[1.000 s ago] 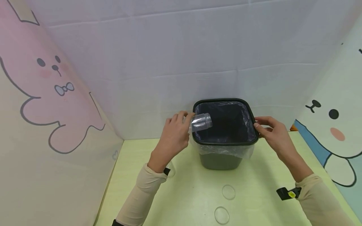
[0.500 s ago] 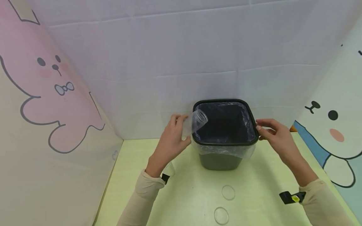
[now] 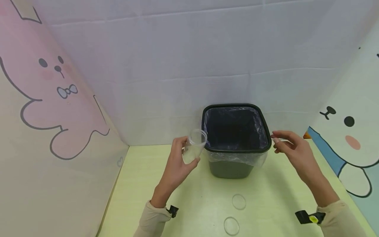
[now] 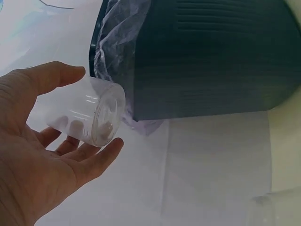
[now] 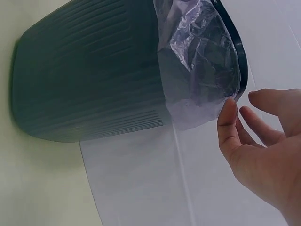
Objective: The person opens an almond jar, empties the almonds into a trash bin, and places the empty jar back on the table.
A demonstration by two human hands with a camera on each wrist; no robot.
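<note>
My left hand (image 3: 174,168) grips a clear plastic jar (image 3: 193,150) just left of the trash bin, with the thumb on one side and the fingers on the other. The jar's round mouth faces up, and its inside looks bare. In the left wrist view, the jar's base (image 4: 110,115) points toward the bin's side. The dark trash bin (image 3: 231,169) has a black rim and a clear liner bag (image 3: 237,157) folded over it. By the bin's right rim, my right hand (image 3: 293,153) hovers with loosely bent fingers and nothing between them.
Two thin clear rings (image 3: 232,201) lie on the pale yellow table (image 3: 195,210) in front of the bin. Another clear container (image 4: 277,209) shows at the corner of the left wrist view. White sheeting (image 3: 189,82) stands behind, with cartoon-printed panels on both sides.
My left hand has drawn the jar from over the bin's opening toward me and turned it from lying sideways to mouth up. My right hand has come away from the bin's rim.
</note>
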